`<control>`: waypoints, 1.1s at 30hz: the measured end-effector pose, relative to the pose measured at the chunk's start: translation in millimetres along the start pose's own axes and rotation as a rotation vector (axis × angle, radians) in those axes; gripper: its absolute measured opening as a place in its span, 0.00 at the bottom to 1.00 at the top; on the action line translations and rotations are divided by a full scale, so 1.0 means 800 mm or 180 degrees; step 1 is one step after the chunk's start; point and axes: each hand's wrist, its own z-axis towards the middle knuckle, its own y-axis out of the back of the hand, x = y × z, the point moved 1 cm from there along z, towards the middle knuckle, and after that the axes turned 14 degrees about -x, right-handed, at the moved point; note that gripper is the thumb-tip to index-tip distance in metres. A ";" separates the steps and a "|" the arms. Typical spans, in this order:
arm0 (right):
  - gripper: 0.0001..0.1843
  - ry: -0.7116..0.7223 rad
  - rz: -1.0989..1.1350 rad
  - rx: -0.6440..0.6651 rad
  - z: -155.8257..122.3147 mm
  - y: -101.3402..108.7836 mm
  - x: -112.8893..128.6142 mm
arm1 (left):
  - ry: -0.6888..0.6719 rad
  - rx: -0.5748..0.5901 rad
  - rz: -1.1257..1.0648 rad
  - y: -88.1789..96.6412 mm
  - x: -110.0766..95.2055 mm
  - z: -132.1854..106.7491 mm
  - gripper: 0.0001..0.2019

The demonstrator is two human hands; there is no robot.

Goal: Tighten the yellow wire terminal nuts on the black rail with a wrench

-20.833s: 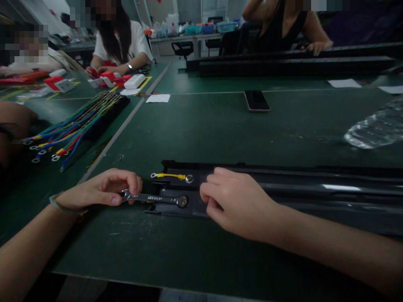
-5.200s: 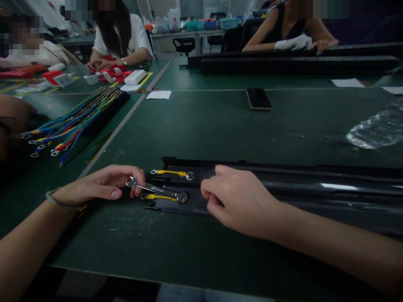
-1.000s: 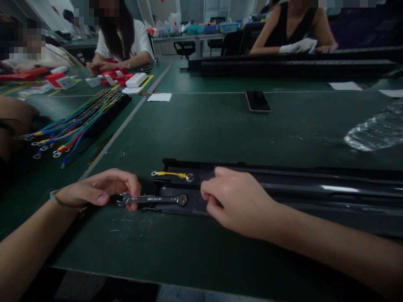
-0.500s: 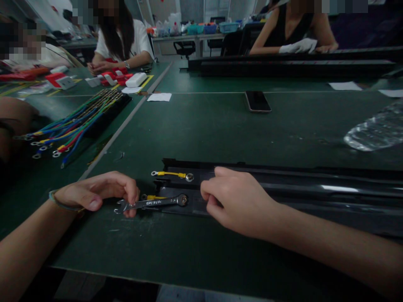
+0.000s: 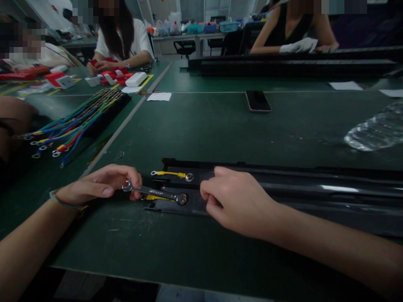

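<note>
My left hand (image 5: 100,186) is closed around the handle end of a small steel wrench (image 5: 157,193), whose ring end sits over a fastener at the near left end of a long black rail (image 5: 283,188). Under the wrench lies a short yellow wire (image 5: 154,197). A second yellow wire with ring terminals (image 5: 171,174) is fixed just beyond it on the rail. My right hand (image 5: 234,201) rests curled on the rail, fingers pressed against it right of the wrench; I cannot make out anything in its grasp.
A bundle of coloured wires with ring terminals (image 5: 72,128) lies at the left. A phone (image 5: 257,101) and paper slips (image 5: 159,97) lie farther back, a clear plastic bottle (image 5: 374,130) at right. Other people work at the far tables with more black rails (image 5: 292,65).
My left hand has swung the wrench handle away from me, from pointing near-left to pointing up-left, pivoting on the fastener. The lower yellow wire shows again. My right hand has stayed put.
</note>
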 end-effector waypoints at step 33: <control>0.05 -0.0006 -0.0059 0.0044 0.001 0.000 0.001 | 0.0039 0.0460 0.0069 -0.006 -0.010 0.000 0.17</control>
